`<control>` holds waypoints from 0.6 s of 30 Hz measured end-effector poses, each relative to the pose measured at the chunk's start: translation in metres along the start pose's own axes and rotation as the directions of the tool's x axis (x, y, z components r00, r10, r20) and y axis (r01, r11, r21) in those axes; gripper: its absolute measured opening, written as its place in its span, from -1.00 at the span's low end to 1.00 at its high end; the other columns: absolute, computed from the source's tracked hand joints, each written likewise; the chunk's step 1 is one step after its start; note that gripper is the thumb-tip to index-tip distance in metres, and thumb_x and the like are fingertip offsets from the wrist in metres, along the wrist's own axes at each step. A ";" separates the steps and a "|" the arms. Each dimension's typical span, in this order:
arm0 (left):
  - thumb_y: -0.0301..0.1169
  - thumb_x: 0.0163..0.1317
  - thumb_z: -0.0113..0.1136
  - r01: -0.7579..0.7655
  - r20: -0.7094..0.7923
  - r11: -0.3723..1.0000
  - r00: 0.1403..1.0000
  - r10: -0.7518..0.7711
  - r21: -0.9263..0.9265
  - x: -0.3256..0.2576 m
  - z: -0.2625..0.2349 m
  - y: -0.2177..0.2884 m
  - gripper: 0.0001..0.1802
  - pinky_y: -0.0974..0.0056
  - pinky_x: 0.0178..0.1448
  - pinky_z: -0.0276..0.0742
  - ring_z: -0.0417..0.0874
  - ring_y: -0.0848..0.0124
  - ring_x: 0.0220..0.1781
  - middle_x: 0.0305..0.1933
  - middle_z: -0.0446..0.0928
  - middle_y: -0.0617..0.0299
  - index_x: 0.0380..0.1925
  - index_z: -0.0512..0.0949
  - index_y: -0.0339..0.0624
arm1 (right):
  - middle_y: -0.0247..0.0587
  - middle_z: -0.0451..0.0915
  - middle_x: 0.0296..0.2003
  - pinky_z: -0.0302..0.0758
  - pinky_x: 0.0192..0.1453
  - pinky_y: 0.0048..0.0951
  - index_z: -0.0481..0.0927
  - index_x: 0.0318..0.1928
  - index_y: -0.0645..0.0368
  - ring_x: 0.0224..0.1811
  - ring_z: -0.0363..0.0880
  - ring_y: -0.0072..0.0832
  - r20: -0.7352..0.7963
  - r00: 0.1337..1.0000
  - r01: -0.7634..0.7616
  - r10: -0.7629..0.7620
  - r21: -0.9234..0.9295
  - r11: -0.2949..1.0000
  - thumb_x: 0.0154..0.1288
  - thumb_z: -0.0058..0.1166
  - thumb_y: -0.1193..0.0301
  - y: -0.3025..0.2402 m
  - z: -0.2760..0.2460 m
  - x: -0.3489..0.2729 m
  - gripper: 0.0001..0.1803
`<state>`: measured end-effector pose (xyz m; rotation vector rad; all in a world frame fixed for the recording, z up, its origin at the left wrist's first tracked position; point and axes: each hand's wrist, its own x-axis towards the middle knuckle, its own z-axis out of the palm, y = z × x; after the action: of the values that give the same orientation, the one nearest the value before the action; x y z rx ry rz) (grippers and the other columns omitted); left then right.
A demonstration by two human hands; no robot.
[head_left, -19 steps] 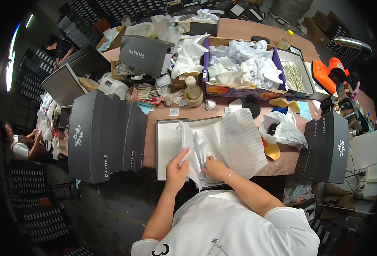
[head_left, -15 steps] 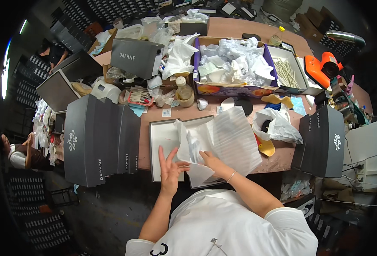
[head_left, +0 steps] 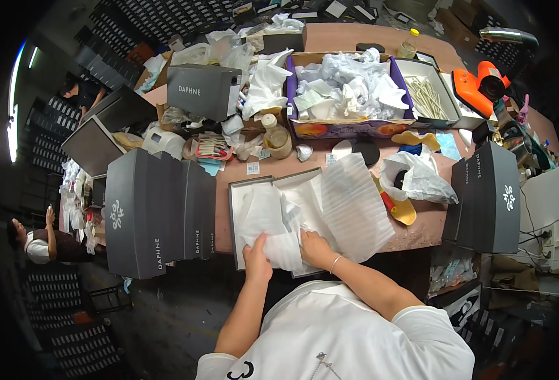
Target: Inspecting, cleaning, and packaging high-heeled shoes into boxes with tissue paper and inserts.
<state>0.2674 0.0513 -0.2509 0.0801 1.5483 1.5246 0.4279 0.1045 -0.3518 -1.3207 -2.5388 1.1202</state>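
Note:
An open grey-edged shoebox (head_left: 233, 218) lies in front of me, its two shallow halves side by side. White wrapping paper (head_left: 263, 209) is folded over to the left half, with a bluish, semi-clear bundle (head_left: 290, 215) along its right side; what is inside is hidden. My left hand (head_left: 258, 259) pinches the near left part of this paper. Closed fingers of my right hand (head_left: 317, 250) are at the paper's right edge, above the right half. A ribbed white foam sheet (head_left: 358, 206) spreads out over the right side of the box.
Dark shoeboxes stand stacked at left (head_left: 159, 215) and right (head_left: 485, 196). Behind are a purple carton (head_left: 349, 130) of crumpled paper, a tray of pale sticks (head_left: 425, 98), a glue jar (head_left: 277, 138) and a white plastic bag (head_left: 412, 177). Other people are at the far left.
My left hand has gone from spread fingers to a pinch on the paper. The paper has been folded leftward over the left half. My right hand has stayed close to its place.

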 end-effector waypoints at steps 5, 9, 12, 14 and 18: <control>-0.32 0.32 0.09 -0.026 0.153 0.994 0.987 0.042 -0.108 0.009 -0.015 0.038 -0.63 0.16 0.19 0.45 0.57 0.25 0.07 -0.02 0.55 0.05 -0.03 0.47 -0.44 | 0.17 0.49 -0.05 0.49 -0.01 -0.01 0.31 0.12 0.47 0.00 0.48 -0.01 -0.073 0.997 -0.013 0.018 0.077 0.997 0.20 -0.04 0.37 -0.001 0.001 -0.012 -0.47; 0.01 0.39 -0.04 0.104 0.645 0.995 0.760 -0.080 0.000 0.006 -0.003 0.005 -0.36 0.17 0.26 0.36 0.44 0.26 0.24 0.22 0.42 0.02 0.20 0.36 -0.36 | 0.11 0.42 0.03 0.51 -0.05 -0.01 0.31 0.18 0.43 0.02 0.48 -0.03 0.001 1.000 0.009 -0.009 -0.066 0.998 0.16 0.06 0.36 -0.006 0.010 -0.005 -0.40; -0.11 0.41 -0.06 -0.464 0.647 0.803 0.751 0.132 0.375 -0.006 -0.005 -0.005 -0.33 0.12 0.43 0.14 0.25 0.14 0.41 0.40 0.19 -0.12 0.34 0.15 -0.37 | 0.09 0.26 0.22 0.33 0.18 0.06 0.25 0.27 0.27 0.20 0.34 -0.01 -0.119 0.993 0.037 -0.018 0.157 0.987 0.06 0.24 0.36 -0.017 -0.045 -0.019 -0.25; -0.21 0.37 0.00 -0.693 0.682 0.474 0.693 0.233 0.543 -0.012 -0.020 -0.017 -0.33 0.03 0.46 0.08 0.20 0.02 0.43 0.39 0.16 -0.22 0.32 0.12 -0.45 | 0.07 0.21 0.28 0.21 0.28 0.07 0.24 0.29 0.20 0.28 0.25 0.01 -0.395 0.870 0.254 -0.295 -0.155 0.955 0.03 0.28 0.38 -0.019 -0.089 -0.034 -0.21; -0.27 0.25 0.12 -0.874 0.874 -0.076 0.468 0.133 0.480 -0.018 0.012 -0.042 -0.23 -0.09 0.48 -0.02 0.08 -0.10 0.47 0.39 0.09 -0.34 0.31 0.07 -0.54 | 0.08 0.24 0.27 0.13 0.32 0.03 0.35 0.24 0.12 0.31 0.21 0.02 -0.667 0.742 -0.114 0.061 -0.035 0.993 0.02 0.30 0.41 0.020 -0.152 -0.049 -0.29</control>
<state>0.3077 0.0396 -0.2723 2.1068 1.6844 0.4989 0.5292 0.1629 -0.2404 -1.5191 -2.0008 0.4211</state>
